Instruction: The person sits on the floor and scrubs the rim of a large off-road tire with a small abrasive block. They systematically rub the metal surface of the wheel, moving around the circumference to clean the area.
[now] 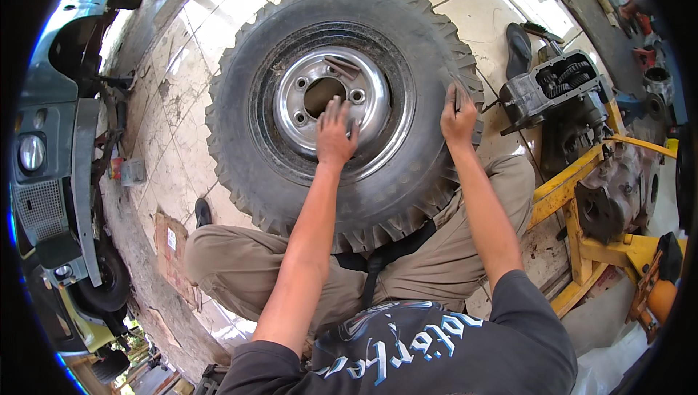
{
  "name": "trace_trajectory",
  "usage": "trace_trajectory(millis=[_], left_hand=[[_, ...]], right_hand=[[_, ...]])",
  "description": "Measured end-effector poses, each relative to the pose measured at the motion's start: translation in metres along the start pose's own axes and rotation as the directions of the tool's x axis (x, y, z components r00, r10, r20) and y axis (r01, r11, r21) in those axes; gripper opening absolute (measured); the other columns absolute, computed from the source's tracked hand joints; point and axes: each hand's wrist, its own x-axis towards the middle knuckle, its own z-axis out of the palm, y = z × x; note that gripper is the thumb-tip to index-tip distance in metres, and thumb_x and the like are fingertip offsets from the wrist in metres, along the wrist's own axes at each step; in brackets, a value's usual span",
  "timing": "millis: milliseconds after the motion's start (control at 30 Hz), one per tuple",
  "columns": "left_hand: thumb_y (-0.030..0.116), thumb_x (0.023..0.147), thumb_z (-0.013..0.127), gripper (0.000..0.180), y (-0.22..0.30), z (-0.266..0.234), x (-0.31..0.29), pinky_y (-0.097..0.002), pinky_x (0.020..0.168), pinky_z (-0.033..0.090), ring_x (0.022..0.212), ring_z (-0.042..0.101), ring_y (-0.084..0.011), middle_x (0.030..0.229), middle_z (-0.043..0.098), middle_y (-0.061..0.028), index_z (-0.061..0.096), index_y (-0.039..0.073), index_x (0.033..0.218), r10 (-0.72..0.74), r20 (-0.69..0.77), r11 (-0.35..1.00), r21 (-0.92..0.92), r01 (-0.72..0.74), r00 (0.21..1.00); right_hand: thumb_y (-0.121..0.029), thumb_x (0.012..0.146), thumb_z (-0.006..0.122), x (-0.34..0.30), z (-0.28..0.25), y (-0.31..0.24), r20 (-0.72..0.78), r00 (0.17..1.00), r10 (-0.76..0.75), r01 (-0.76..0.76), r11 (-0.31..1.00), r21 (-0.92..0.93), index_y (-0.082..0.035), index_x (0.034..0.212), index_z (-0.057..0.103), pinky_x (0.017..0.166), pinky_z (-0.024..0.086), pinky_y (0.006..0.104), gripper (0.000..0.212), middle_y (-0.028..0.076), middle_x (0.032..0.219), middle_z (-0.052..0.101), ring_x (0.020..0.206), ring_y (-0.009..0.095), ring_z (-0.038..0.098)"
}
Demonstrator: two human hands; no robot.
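Observation:
A big knobbly tyre on a steel wheel rim lies flat on the floor in front of my crossed legs. My left hand rests on the shiny hub part of the rim beside its round centre hole, fingers stretched out and apart. On the far side of that hole lies a folded brown strip, perhaps sandpaper. At the tyre's right sidewall is my right hand, its fingers closed. A small dark patch shows between them; whether it is a held thing is hard to make out.
An opened metal gearbox with gears stands on the right, near a yellow metal stand and a black sandal. Flattened cardboard lies at the left. A vehicle front is farther left.

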Motion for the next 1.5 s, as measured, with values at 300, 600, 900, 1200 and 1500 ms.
trace_trajectory(millis=[300, 600, 900, 1200, 1500], left_hand=[[0.045, 0.096, 0.058, 0.08, 0.031, -0.002, 0.014, -0.0563, 0.126, 0.012, 0.157, 0.023, -0.0285, 0.169, 0.025, -0.0152, 0.029, 0.01, 0.162, 0.142, 0.223, 0.96, 0.208, -0.189, 0.965], [0.038, 0.091, 0.065, 0.088, 0.087, 0.023, 0.102, -0.0626, 0.125, 0.007, 0.158, 0.014, -0.036, 0.17, 0.016, -0.0219, 0.025, 0.002, 0.161, 0.056, 0.08, 0.97, 0.231, -0.073, 0.995], [0.019, 0.09, 0.061, 0.059, 0.056, 0.01, 0.069, -0.053, 0.126, 0.021, 0.156, 0.024, -0.0297, 0.165, 0.035, -0.0106, 0.053, 0.006, 0.147, 0.376, 0.411, 0.887, 0.099, -0.45, 0.831], [0.024, 0.088, 0.066, 0.069, -0.012, -0.052, -0.014, -0.055, 0.128, 0.013, 0.157, 0.021, -0.027, 0.168, 0.031, 0.0043, 0.047, 0.032, 0.154, 0.464, 0.617, 0.735, 0.131, -0.665, 0.635], [0.03, 0.096, 0.06, 0.061, 0.056, 0.0, 0.066, -0.0588, 0.127, 0.015, 0.156, 0.02, -0.0342, 0.167, 0.03, -0.0047, 0.045, 0.019, 0.154, 0.401, 0.423, 0.823, 0.224, -0.522, 0.813]], right_hand=[[-0.015, 0.103, 0.055, 0.001, 0.002, 0.006, 0.02, 0.991, 0.132, -0.134, 0.979, 0.155, 0.004, 0.12, 0.07, 0.104, 0.048, 0.0433, 0.029, 0.022, 0.122, 0.071, 0.118, 0.04, 0.064], [-0.02, 0.102, 0.057, 0.003, 0.006, 0.014, 0.003, 0.986, 0.169, -0.169, 0.98, 0.106, 0.001, 0.116, 0.073, 0.102, 0.047, 0.0448, 0.03, 0.018, 0.118, 0.073, 0.117, 0.037, 0.065], [-0.024, 0.103, 0.057, 0.002, 0.008, 0.006, -0.009, 0.975, 0.224, -0.223, 0.973, 0.06, -0.003, 0.115, 0.074, 0.101, 0.047, 0.0447, 0.03, 0.013, 0.116, 0.074, 0.114, 0.034, 0.064], [-0.026, 0.102, 0.057, 0.003, 0.011, 0.006, -0.036, 0.974, 0.224, -0.224, 0.975, -0.001, -0.006, 0.114, 0.075, 0.1, 0.046, 0.0466, 0.029, 0.013, 0.116, 0.074, 0.114, 0.036, 0.063], [-0.028, 0.103, 0.056, 0.003, 0.014, 0.007, -0.041, 0.97, 0.24, -0.24, 0.971, -0.011, -0.003, 0.111, 0.075, 0.096, 0.048, 0.0482, 0.032, 0.016, 0.111, 0.074, 0.109, 0.038, 0.064]])
